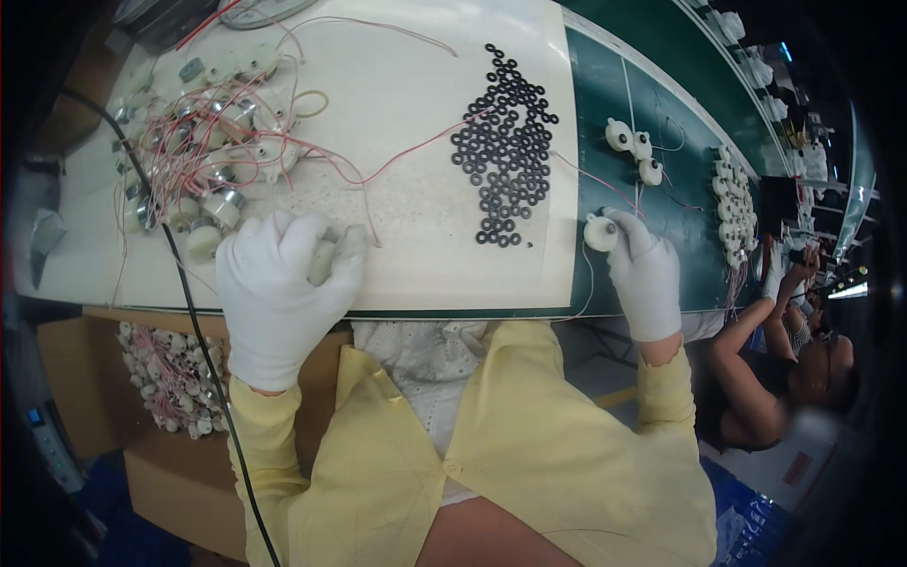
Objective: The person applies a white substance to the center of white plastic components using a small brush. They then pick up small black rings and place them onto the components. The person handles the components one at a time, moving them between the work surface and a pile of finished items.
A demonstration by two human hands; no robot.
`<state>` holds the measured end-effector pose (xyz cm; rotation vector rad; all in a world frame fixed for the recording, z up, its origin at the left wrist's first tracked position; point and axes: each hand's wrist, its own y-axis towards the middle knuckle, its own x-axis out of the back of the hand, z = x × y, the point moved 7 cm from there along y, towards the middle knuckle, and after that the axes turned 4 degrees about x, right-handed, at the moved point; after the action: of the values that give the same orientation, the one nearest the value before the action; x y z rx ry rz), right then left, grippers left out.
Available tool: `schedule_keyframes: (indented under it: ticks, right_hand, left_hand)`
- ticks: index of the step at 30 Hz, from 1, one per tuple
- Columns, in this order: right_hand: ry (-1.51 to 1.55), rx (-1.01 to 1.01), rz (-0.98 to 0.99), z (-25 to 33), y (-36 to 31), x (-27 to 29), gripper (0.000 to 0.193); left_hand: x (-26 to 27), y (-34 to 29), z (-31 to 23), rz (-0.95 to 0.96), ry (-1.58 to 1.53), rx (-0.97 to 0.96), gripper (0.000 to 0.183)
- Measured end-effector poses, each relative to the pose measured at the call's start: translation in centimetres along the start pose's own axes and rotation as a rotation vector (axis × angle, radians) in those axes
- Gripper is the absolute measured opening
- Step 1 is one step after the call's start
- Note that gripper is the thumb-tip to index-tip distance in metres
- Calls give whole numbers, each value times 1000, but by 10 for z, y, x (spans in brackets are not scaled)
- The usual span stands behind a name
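My left hand (280,283), in a white glove, is closed around a small white motor part (322,261) near the front edge of the white work mat (416,189). A heap of small motors with red wires (203,156) lies just beyond it. My right hand (644,274), also gloved, rests on the green conveyor belt (694,161) with its fingers on a white round motor unit (600,231). A scatter of black rubber rings (505,151) lies on the mat between the two hands.
Three more white units (633,148) sit farther along the belt, and a row of several (732,208) lies to the right. A co-worker's arm (756,331) reaches in at the right. A box of wired motors (170,373) sits under the table at left. A black cable (179,274) crosses the mat's left side.
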<state>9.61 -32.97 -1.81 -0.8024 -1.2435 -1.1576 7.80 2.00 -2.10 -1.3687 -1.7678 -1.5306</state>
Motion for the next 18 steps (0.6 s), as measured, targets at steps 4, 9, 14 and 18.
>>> schedule_keyframes:
  ticks: [4,9,14,18]
  right_hand:
    - [-51,18,-61,-9,-9,19,18]
    - [145,-189,-80,-7,-10,41,19]
    - [69,-16,-243,15,-3,57,23]
    - [-65,13,-18,29,2,46,42]
  left_hand:
    - [1,1,-1,25,-33,3,22]
    - [1,1,-1,28,-24,-7,21]
    - [-1,0,-1,43,1,0,21]
    - [-3,-2,0,44,13,1,22]
